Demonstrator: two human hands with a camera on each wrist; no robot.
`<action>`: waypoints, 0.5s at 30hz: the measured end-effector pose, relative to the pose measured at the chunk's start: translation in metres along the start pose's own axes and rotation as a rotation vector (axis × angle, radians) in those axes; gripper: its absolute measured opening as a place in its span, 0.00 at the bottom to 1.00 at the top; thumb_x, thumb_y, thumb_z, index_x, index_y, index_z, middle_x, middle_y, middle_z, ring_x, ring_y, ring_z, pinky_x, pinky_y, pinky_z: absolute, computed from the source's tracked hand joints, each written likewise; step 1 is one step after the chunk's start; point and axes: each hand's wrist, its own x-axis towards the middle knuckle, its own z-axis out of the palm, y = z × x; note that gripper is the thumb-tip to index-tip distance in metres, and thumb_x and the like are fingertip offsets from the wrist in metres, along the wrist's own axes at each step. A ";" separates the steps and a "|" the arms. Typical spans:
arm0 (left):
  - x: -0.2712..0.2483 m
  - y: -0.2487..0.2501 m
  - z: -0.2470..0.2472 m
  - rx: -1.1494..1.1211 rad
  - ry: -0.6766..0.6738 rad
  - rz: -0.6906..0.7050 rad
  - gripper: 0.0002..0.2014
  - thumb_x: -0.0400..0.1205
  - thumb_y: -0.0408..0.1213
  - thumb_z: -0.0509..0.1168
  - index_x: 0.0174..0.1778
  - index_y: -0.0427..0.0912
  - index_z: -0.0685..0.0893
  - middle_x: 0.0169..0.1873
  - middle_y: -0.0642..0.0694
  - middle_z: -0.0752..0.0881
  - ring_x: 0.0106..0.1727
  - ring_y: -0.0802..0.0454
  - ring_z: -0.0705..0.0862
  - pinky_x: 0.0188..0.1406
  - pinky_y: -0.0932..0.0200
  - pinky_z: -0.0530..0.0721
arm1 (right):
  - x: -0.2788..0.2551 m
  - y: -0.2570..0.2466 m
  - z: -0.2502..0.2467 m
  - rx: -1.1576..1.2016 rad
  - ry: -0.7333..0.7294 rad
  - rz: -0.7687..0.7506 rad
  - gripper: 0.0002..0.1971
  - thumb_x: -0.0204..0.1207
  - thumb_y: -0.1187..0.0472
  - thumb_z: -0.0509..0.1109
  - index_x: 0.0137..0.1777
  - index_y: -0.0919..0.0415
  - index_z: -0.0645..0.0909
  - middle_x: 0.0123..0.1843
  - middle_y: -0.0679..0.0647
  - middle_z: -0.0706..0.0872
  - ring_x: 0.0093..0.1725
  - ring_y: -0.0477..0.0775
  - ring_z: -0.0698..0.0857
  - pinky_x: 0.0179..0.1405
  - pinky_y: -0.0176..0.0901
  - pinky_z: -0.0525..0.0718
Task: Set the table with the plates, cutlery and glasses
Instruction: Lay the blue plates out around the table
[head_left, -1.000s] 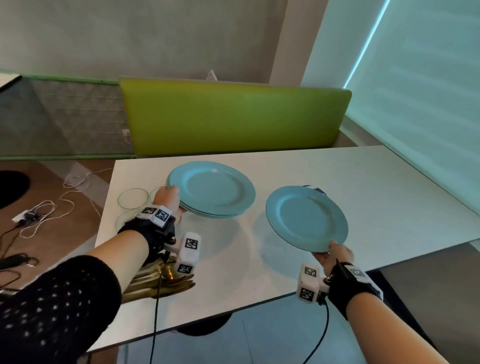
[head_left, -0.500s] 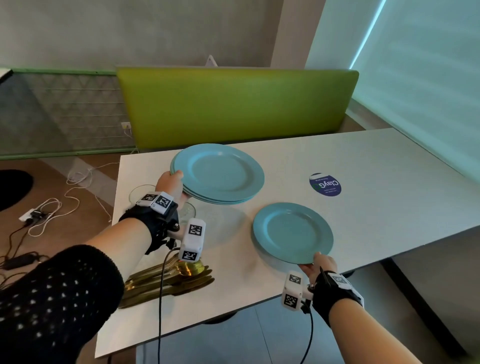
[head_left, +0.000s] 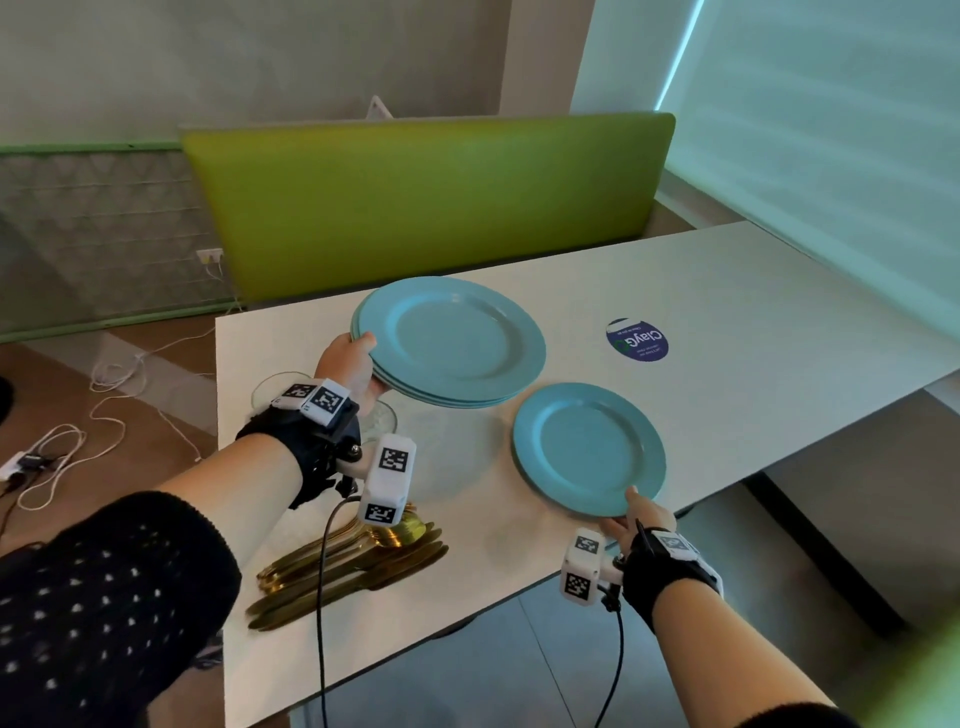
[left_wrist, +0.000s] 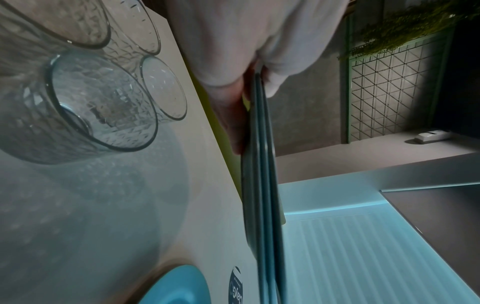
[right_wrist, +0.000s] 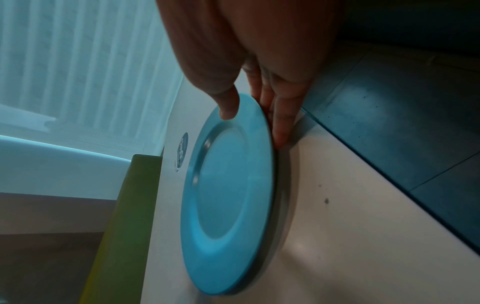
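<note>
We have one blue plate (head_left: 589, 449) pinched at its near rim in our right hand (head_left: 636, 519): the thumb lies on top of the rim and the fingers (right_wrist: 279, 121) run underneath, between plate and counter (head_left: 779, 322). Out beyond those fingers the plate's far edge seems to be on or just above the counter, near its front edge; the right wrist view shows only a thin shadow under it, so we cannot tell if it has fully landed.

Our left hand (head_left: 348, 366) clamps the stack of plates (head_left: 449, 340), thumb on the top rim and fingers (left_wrist: 231, 123) beneath; the left wrist view shows several rims edge-on. The stack is held up off the counter, above the glasses (left_wrist: 103, 107) that stand just below that hand. Gold cutlery (head_left: 353, 571) lies in a pile back towards our left wrist, and a round blue sticker (head_left: 637, 339) sits beyond the single plate.

We judge this to be the laying of the first plate. Next we would slip the right fingers out from under the rim so the plate lies flat, then take another plate off the stack for the next place.
</note>
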 end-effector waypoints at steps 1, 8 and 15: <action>0.000 0.000 0.000 0.005 -0.011 0.002 0.17 0.86 0.31 0.52 0.71 0.32 0.71 0.56 0.36 0.78 0.55 0.40 0.79 0.53 0.47 0.79 | -0.001 0.000 0.000 -0.020 0.005 -0.007 0.20 0.81 0.62 0.65 0.69 0.73 0.74 0.62 0.69 0.83 0.55 0.69 0.85 0.60 0.58 0.84; -0.003 0.001 -0.002 0.002 -0.041 0.002 0.18 0.86 0.32 0.52 0.71 0.32 0.70 0.64 0.32 0.78 0.57 0.38 0.80 0.54 0.45 0.80 | -0.008 -0.002 -0.006 -0.204 0.028 -0.052 0.11 0.77 0.64 0.66 0.53 0.74 0.77 0.44 0.63 0.83 0.44 0.64 0.85 0.61 0.62 0.83; -0.006 0.002 0.008 -0.029 -0.131 0.013 0.12 0.86 0.31 0.51 0.64 0.37 0.73 0.45 0.39 0.81 0.41 0.45 0.82 0.42 0.47 0.83 | -0.041 -0.048 0.021 -0.299 -0.028 -0.325 0.03 0.77 0.69 0.63 0.46 0.61 0.77 0.42 0.63 0.78 0.36 0.59 0.79 0.30 0.47 0.82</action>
